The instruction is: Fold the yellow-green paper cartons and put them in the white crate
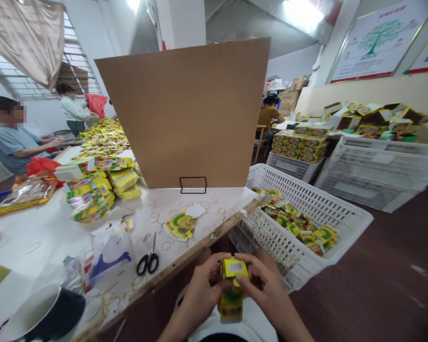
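Note:
Between my two hands is a small yellow-and-green printed carton, held upright over my lap with its barcoded end facing up. My left hand grips its left side, and the thumb presses on the front. On the other side my right hand closes round the carton, thumb across the front near the top edge. Fingers partly cover its upper faces. Ahead on the table lies a fanned stack of flat yellow cartons. Scissors with black handles rest to the left, near the table edge.
A white crate of small yellow cartons stands at the right. A big cardboard sheet rises behind the table. Bundled cartons, a dark mug and scattered rubber bands lie leftward. Several people sit or stand farther back.

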`<state>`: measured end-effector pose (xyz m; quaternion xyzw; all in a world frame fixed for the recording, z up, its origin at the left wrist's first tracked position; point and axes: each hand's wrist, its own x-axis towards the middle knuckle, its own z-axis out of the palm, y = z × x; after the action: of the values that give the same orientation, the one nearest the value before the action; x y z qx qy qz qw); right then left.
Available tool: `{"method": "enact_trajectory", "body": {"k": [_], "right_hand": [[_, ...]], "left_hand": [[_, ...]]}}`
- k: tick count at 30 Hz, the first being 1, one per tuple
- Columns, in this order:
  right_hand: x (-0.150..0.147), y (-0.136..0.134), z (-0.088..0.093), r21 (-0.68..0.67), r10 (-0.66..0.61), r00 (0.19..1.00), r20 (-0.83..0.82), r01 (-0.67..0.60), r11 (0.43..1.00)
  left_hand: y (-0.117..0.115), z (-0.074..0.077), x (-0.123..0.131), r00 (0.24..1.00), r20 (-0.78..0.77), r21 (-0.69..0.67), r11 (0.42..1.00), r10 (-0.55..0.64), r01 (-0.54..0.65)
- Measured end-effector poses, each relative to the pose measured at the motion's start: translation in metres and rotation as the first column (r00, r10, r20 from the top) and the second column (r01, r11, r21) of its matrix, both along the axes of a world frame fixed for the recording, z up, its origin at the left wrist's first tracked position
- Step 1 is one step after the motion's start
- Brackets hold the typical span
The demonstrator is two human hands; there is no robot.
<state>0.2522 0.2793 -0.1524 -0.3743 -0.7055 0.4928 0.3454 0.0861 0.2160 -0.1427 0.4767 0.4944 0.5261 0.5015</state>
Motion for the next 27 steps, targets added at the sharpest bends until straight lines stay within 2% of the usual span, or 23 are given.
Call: {"method": "enact_trajectory", "body": {"k": [6, 9, 13, 17, 19, 21, 22, 24, 25, 26, 27], "right_hand": [[-0.011, -0.007, 0.003, 0.055, -0.105, 0.989, 0.106, 0.099, 0.994], [-0.014, -0.009, 0.008, 0.085, -0.101, 0.99, 0.095, 0.093, 0.992], [-0.014, -0.009, 0.008, 0.05, -0.109, 0.992, 0.06, 0.106, 0.993], [-0.007, -0.002, 0.008, 0.146, -0.054, 0.998, 0.044, 0.047, 0.988], [-0.006, 0.001, 0.006, 0.115, -0.004, 1.0, -0.03, 0.007, 0.993], [-0.006, 0.003, 0.001, 0.012, 0.029, 0.994, -0.105, -0.028, 1.0], [-0.006, 0.004, -0.003, -0.054, 0.018, 0.989, -0.148, -0.027, 0.998], [-0.005, 0.007, -0.009, -0.185, -0.152, 0.952, -0.264, 0.105, 0.977], [-0.003, 0.01, -0.011, -0.248, -0.292, 0.895, -0.338, 0.214, 0.945], [0.001, 0.013, -0.011, -0.311, -0.434, 0.799, -0.417, 0.323, 0.894], [0.005, 0.017, -0.011, -0.371, -0.545, 0.68, -0.491, 0.403, 0.837]], "left_hand": [[-0.002, 0.001, 0.001, 0.998, -0.005, 0.012, 0.998, -0.058, 0.059], [-0.002, 0.002, 0.001, 0.998, 0.014, 0.005, 0.998, -0.064, 0.063], [-0.001, 0.002, -0.001, 0.998, 0.026, 0.022, 0.999, -0.05, 0.049], [-0.001, 0.003, -0.006, 0.996, 0.062, 0.001, 0.998, -0.058, 0.058], [-0.001, 0.003, -0.005, 0.992, 0.088, -0.002, 0.996, -0.088, 0.088], [0.001, 0.002, -0.001, 0.99, 0.083, 0.011, 0.993, -0.117, 0.116], [0.004, 0.001, 0.0, 0.992, 0.044, 0.015, 0.993, -0.122, 0.121], [0.016, 0.001, -0.004, 0.975, -0.213, 0.002, 0.998, -0.067, 0.069], [0.024, 0.002, -0.01, 0.925, -0.38, -0.004, 1.0, -0.014, 0.014], [0.034, 0.004, -0.019, 0.796, -0.602, 0.005, 0.997, 0.062, -0.073], [0.045, 0.005, -0.032, 0.715, -0.686, 0.019, 0.986, 0.135, -0.168]]}}
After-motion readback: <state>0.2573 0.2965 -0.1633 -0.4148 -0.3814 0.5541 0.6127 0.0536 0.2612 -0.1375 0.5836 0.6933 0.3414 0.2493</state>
